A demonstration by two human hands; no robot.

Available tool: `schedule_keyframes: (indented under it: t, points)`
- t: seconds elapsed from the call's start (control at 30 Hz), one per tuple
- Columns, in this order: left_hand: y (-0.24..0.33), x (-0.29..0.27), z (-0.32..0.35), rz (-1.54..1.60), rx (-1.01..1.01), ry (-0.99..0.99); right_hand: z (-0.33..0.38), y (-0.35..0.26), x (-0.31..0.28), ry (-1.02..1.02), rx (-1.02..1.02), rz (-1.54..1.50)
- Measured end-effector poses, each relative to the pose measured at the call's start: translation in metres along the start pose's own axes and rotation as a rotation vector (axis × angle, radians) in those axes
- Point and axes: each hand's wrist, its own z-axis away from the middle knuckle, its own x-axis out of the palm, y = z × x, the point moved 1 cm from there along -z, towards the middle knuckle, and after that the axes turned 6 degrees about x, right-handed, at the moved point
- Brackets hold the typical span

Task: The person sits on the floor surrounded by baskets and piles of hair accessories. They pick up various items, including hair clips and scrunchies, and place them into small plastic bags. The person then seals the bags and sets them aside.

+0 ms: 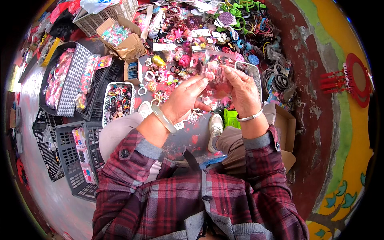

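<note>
My left hand (185, 100) and my right hand (241, 90) together hold up a clear plastic bag (218, 76) with small pink pieces inside, at the middle of the view. Fingers of both hands pinch the bag's sides. A pale green bangle (163, 119) sits on my left wrist and a silver bracelet (249, 117) on my right. Both forearms wear red plaid sleeves. Beneath the bag lies a heap of colourful hair accessories (180, 60) on the ground.
A white wire basket (118, 102) of hair ties stands left of my hands, beside black crates (72, 160) and a cardboard box (128, 46). Green hairbands (240, 10) and dark bands (278, 80) lie at the back right. A painted wall (340, 120) runs along the right.
</note>
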Motion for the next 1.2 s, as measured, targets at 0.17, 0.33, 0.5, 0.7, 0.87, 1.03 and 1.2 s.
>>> schedule_keyframes:
  t: [0.17,0.33,0.5,0.7,0.87,1.03,1.2]
  points:
    - [0.007,0.002,-0.001,-0.05,0.023,0.008,-0.001,-0.001,0.0,0.021,-0.076,0.075]
    - [0.007,0.003,-0.009,0.045,0.076,0.007,0.001,-0.003,0.006,0.042,-0.132,0.076]
    - [0.0,-0.004,-0.019,0.042,0.095,0.087,0.001,0.0,0.01,0.059,-0.103,-0.006]
    - [-0.005,-0.009,-0.018,-0.045,0.146,0.194,-0.003,0.005,0.008,-0.017,0.066,-0.084]
    - [0.002,-0.003,-0.016,-0.101,0.198,0.226,-0.006,0.013,0.009,-0.105,0.21,-0.067]
    - [0.003,-0.007,-0.014,-0.041,0.167,0.202,-0.007,0.013,0.008,-0.077,0.181,-0.047]
    - [0.002,-0.008,-0.014,-0.031,0.172,0.182,-0.004,0.008,0.012,-0.046,0.2,-0.083]
